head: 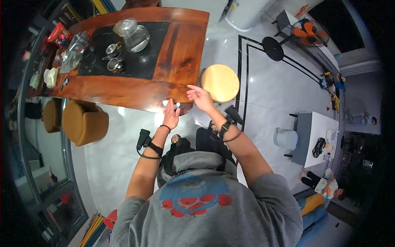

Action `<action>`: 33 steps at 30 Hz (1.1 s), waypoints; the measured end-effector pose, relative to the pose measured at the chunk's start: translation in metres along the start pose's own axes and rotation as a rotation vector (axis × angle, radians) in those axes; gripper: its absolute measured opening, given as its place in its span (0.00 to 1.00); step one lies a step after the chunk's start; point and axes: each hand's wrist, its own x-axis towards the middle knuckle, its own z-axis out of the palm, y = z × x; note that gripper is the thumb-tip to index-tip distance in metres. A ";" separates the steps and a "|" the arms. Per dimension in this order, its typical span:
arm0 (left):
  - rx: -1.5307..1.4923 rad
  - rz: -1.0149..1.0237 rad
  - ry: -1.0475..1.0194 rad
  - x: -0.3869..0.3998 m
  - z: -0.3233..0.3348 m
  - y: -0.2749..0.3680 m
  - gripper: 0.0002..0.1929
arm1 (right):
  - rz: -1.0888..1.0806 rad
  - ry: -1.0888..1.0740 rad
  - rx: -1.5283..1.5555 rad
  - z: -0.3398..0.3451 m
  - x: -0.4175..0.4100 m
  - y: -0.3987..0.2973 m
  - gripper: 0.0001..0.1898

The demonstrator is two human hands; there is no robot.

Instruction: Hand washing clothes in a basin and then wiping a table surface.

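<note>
My left hand (171, 116) reaches over the front edge of a polished reddish-brown wooden tea table (129, 94), fingers straight and thumb apart. Beneath its fingers lies a small white item (177, 105), perhaps tissue; the hand hides most of it, and I cannot tell whether they touch. My right hand (201, 98) hovers by the table's near right corner, with fingers spread and loosely bent and nothing in them. Just beyond it stands a round stool with a pale wooden seat (220, 83). Both wrists wear black straps with devices.
On the table's black inlay (95, 66) stand a glass pot of clear liquid (137, 40) and metal cups (114, 65). A brown upholstered chair (86, 122) is at left. A pedestal fan (273, 48) and white table (321, 132) are at right, near a person (325, 186).
</note>
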 end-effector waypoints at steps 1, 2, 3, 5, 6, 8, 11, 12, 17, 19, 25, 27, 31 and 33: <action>-0.001 0.005 0.001 0.004 0.012 -0.006 0.30 | 0.023 0.014 0.072 -0.022 -0.010 -0.012 0.16; 0.185 0.062 0.063 0.005 0.023 -0.020 0.31 | 0.043 0.063 0.087 -0.045 -0.021 -0.007 0.16; 0.367 0.125 0.123 0.007 0.033 -0.029 0.33 | 0.063 0.113 0.155 -0.073 -0.036 -0.003 0.17; 0.324 0.073 0.260 0.015 0.048 -0.020 0.34 | 0.091 0.311 0.095 -0.140 -0.074 0.016 0.16; 0.352 0.035 0.348 0.019 0.052 -0.015 0.35 | 0.219 0.424 0.117 -0.173 -0.096 0.017 0.17; 0.470 -0.091 0.478 0.021 0.056 -0.012 0.34 | 0.262 0.667 0.206 -0.235 -0.145 0.034 0.18; 0.605 -0.251 0.665 0.019 0.067 -0.024 0.31 | 0.354 0.951 0.228 -0.320 -0.224 0.061 0.18; 0.587 -0.405 0.671 0.024 0.067 -0.022 0.29 | 0.386 1.023 0.241 -0.346 -0.245 0.063 0.18; 0.542 -0.885 0.744 0.071 0.072 -0.005 0.27 | 0.542 1.258 0.412 -0.445 -0.296 0.059 0.20; 0.672 -0.973 0.760 0.086 0.071 0.006 0.24 | 0.554 1.314 0.546 -0.475 -0.283 0.062 0.22; 0.357 -1.223 0.930 0.110 0.056 -0.010 0.20 | 0.544 0.922 0.591 -0.518 -0.172 0.057 0.22; 0.476 -1.238 0.856 0.133 0.063 0.018 0.20 | 0.567 0.886 0.610 -0.528 -0.135 0.057 0.22; 0.516 -0.946 0.776 0.199 0.092 0.076 0.27 | 0.488 0.798 0.552 -0.545 -0.048 0.037 0.21; 0.553 -1.031 0.865 0.236 0.101 0.080 0.29 | 0.484 0.755 0.545 -0.562 0.002 0.028 0.21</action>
